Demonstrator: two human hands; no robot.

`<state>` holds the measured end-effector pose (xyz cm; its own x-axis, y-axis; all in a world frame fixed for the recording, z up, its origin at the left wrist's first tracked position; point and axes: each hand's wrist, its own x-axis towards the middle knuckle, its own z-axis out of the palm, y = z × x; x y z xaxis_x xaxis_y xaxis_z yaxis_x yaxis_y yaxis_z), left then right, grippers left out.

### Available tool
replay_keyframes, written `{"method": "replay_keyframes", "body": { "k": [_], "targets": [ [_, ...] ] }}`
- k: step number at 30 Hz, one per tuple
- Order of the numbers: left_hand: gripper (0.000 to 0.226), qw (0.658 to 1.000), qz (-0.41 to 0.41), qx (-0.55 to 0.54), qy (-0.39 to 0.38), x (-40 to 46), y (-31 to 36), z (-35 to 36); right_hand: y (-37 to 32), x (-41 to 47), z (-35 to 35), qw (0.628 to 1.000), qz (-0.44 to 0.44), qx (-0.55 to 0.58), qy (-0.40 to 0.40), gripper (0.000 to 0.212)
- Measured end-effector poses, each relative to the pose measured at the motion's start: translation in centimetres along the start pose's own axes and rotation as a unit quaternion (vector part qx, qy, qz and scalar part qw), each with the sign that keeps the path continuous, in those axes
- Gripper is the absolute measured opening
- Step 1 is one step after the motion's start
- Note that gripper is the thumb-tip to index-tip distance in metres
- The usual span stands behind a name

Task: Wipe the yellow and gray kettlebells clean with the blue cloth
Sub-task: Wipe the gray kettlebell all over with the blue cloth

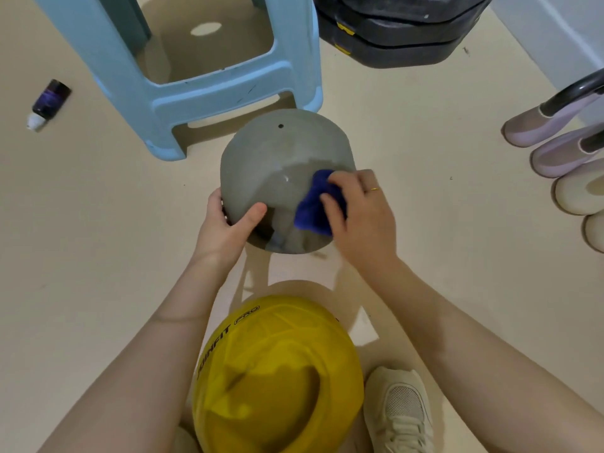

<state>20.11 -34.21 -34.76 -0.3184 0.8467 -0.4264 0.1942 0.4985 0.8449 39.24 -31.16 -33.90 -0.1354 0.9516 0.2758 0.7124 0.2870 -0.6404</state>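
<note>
While the gray kettlebell (281, 165) is being tipped on the floor (98, 223) in front of the light-blue stool (228, 89), it is being braced by the left hand (225, 223) — thumb laid over the near face, fingers curled round the far-left edge and mostly hidden. The blue cloth (315, 209) is being bunched and pressed against the bell's right flank by the right hand (359, 217), fingers curled over the wad. A damp-looking darker patch is showing on the surface being worked, so the gray bell is judged to be mid-wipe, partly covered. The yellow kettlebell (277, 380) is sitting nearer the body, between the forearms, beside a white shoe (400, 410), untouched by either hand; whether it is already clean cannot be told. Next move, as judged: the cloth is to be swept across the upper, still-dry area, with the bell being rotated by the left hand so that hidden faces and the handle are reached — a firm brace is needed against rolling
</note>
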Motion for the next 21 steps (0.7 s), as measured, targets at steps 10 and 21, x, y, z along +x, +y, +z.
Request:
{"method": "replay_keyframes", "body": {
  "k": [10, 21],
  "targets": [
    [0.051, 0.996, -0.012, 0.055, 0.063, 0.7, -0.6, 2.2, 6.6, 5.6, -2.1, 0.902, 0.328, 0.280, -0.025, 0.020],
    [0.047, 0.990, -0.066, -0.038, 0.119, 4.3, -1.3, -0.6, 9.2, 9.8, 1.5, 0.844, 0.248, 0.289, -0.379, 0.058]
  ]
}}
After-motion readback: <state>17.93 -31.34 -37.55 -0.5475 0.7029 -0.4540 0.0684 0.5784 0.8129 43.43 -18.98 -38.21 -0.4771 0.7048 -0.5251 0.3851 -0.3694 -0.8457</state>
